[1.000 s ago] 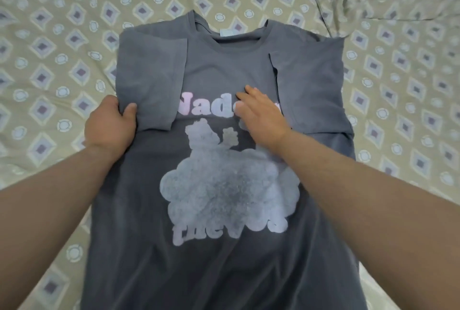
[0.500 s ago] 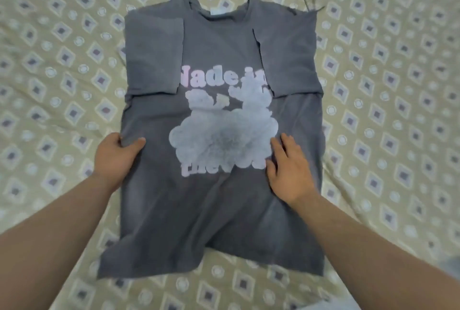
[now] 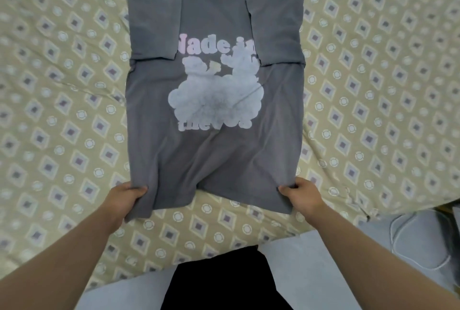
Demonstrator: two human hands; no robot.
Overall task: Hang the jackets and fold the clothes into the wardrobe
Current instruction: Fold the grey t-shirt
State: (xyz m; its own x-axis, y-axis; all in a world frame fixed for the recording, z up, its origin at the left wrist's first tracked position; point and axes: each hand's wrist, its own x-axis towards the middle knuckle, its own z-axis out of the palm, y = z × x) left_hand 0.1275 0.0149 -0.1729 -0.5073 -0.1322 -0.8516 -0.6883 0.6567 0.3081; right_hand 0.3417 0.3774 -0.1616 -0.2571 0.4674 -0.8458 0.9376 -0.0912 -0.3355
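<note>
Grey T-shirt (image 3: 216,140) lying print-up on the patterned bed (image 3: 62,85), both sleeves folded inward over the chest. The left hand (image 3: 125,196) pinches the near-left hem corner; the right hand (image 3: 302,194) pinches the near-right hem corner.

Soft matt cloth on the T-shirt (image 3: 216,160): faded grey, limp, rumpling into creases toward six o'clock. Its print (image 3: 214,100) at centre sits flat and chalky, pale, rubbed darker in the middle, no gloss at all. All round lies the bedsheet (image 3: 62,90), matt patterned cloth, lightly wrinkled at nine o'clock. At five o'clock the floor (image 3: 311,272) looks smooth, hard, pale grey. At six, a black garment (image 3: 224,284), dull cloth.
</note>
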